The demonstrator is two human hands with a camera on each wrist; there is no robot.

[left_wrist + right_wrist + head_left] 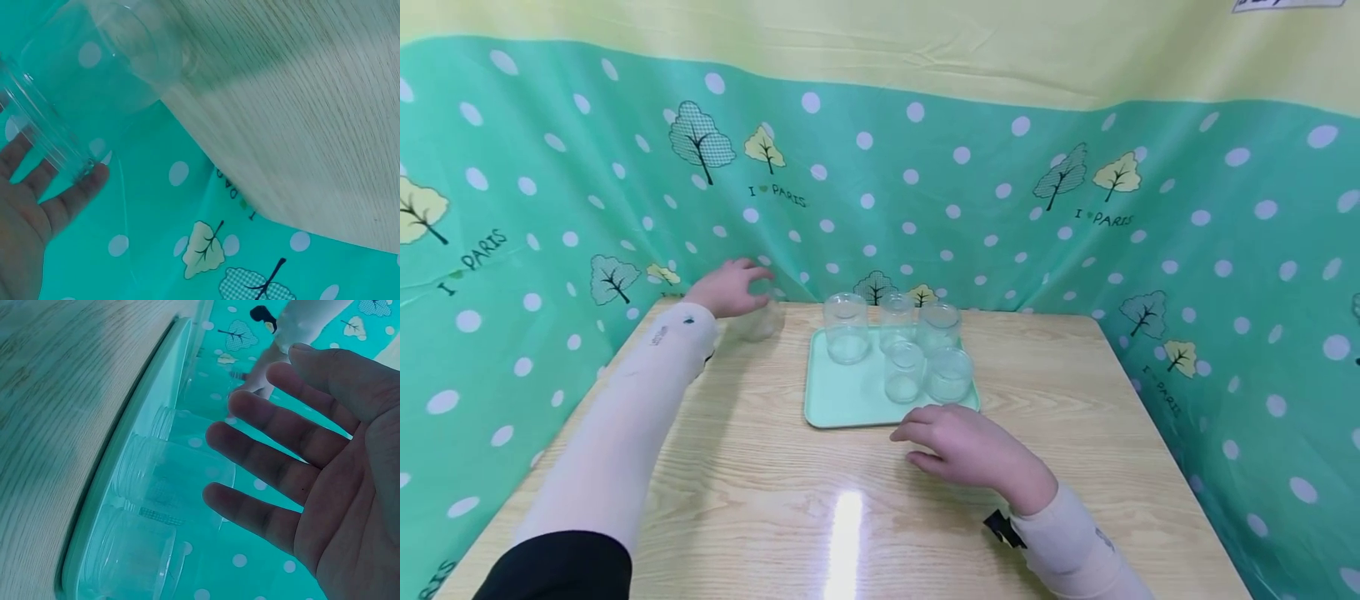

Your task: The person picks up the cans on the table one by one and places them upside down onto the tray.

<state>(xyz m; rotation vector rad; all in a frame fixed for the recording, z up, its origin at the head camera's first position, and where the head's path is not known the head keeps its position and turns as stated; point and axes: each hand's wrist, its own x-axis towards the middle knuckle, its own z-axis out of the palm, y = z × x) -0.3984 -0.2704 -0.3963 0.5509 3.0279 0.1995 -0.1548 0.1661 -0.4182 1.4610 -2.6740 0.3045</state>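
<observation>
At the table's far left, my left hand (pixel 730 289) reaches down over a clear jar (pixel 763 323). In the left wrist view its fingers (pixel 65 209) curl at the threaded neck of that jar (pixel 103 69), whose base points toward the tabletop; the thumb is hidden. My right hand (pixel 958 446) hovers by the front edge of a mint-green tray (pixel 850 400), fingers spread and holding nothing. Several clear jars stand on the tray, among them a tall jar (pixel 847 333) at the back left and a short jar (pixel 950 375) at the front right. Their threaded rims face the tray.
The light wood table (pixel 745 475) carries the tray near its back edge. A green dotted cloth (pixel 910 200) hangs behind the table and along both sides. A bright light reflection (pixel 846 542) lies on the wood in front.
</observation>
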